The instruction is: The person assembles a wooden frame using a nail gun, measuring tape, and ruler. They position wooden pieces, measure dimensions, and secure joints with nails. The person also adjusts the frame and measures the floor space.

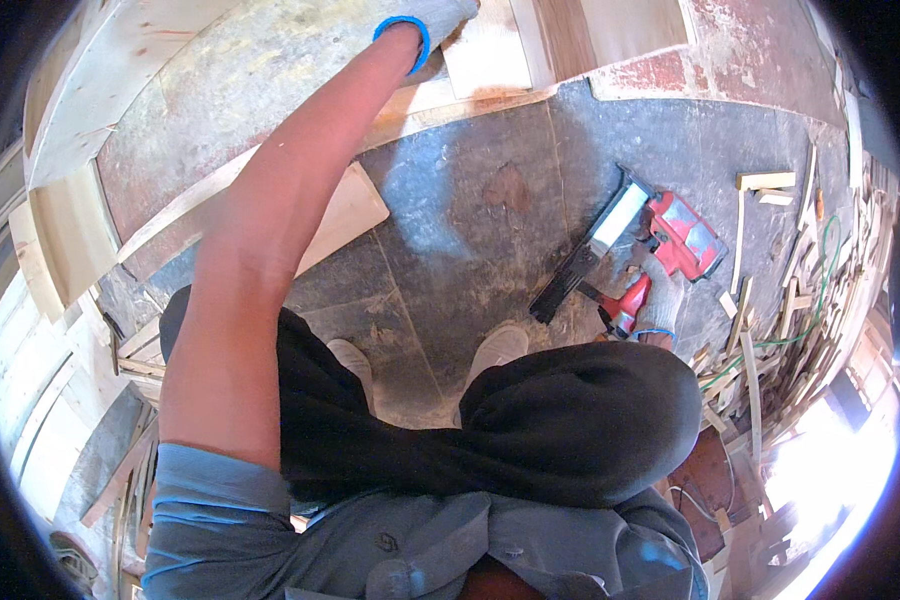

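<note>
My right hand (pixel 662 298), in a pale knit glove, is closed around the handle of a red nail gun (pixel 682 236). The gun has a long black and silver magazine (pixel 610 222) slanting down to the left, and it is held low over the dark floor beside my right knee. My left arm stretches far forward. Its hand (pixel 442 14), in a grey glove with a blue cuff, reaches the top edge of the view by a pale wooden board (pixel 486 50); its fingers are cut off or hidden, so their pose does not show.
A worn, curved wooden panel (pixel 200 95) spans the far side. A flat board piece (pixel 345 215) lies under my left forearm. Scrap strips (pixel 805 320) pile up at the right, with a green hose (pixel 780 341) among them. More offcuts (pixel 135 470) lie at the left. My shoes (pixel 500 345) stand on the dark floor (pixel 450 180).
</note>
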### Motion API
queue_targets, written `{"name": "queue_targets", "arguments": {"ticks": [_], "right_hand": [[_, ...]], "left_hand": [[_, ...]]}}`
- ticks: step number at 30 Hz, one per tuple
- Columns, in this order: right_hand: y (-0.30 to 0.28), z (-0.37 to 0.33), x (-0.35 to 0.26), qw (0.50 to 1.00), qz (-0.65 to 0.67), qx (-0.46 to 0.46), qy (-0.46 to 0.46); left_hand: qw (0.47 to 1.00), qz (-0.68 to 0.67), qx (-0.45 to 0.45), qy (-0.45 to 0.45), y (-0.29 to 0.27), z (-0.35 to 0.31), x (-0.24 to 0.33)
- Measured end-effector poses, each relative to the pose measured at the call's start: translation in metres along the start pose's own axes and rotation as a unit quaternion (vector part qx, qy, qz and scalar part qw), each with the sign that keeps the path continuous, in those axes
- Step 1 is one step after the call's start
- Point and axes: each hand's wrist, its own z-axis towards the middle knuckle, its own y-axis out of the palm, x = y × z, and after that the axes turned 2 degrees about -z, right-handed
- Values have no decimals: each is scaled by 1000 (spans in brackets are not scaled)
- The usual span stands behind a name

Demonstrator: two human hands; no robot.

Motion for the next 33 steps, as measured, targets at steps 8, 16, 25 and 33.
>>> {"name": "queue_targets", "arguments": {"ticks": [8, 16, 25, 33], "right_hand": [[41, -58, -66, 993, -34, -111, 26], [54, -72, -90, 913, -94, -395, 48], [24, -30, -66, 789, -510, -319, -125], [116, -80, -147, 822, -474, -274, -155]], "left_hand": [[999, -30, -20, 0, -5, 11, -10], [999, 23, -2, 31, -3, 7, -5], [993, -29, -10, -115, 5, -34, 36], [986, 157, 38, 39, 23, 18, 10]]}}
